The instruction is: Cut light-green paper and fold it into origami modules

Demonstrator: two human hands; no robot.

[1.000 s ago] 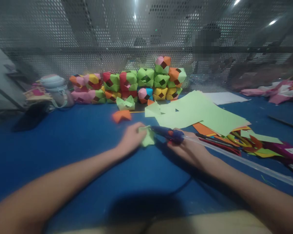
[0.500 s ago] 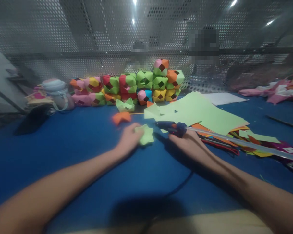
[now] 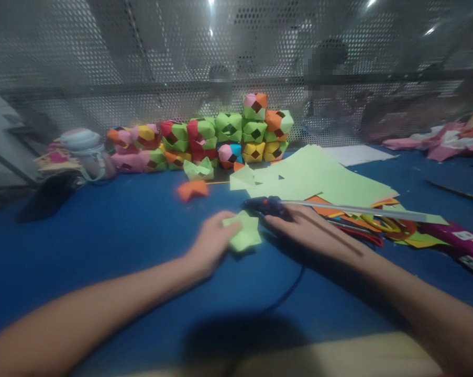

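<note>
The green paper piece (image 3: 245, 232) has moved a little nearer and to the right since the earlier frame. The left hand (image 3: 216, 238) is closed on its left edge, the thumb pressed on top. The right hand (image 3: 295, 225) is wrapped around a dark blue glue gun (image 3: 270, 206) — its tip is near the paper's far edge, but whether they touch, one cannot tell. Both are above the blue table (image 3: 142, 225). Folded paper balls (image 3: 229, 127) stand stacked at the far side, before a perforated metal screen (image 3: 173, 63).
</note>
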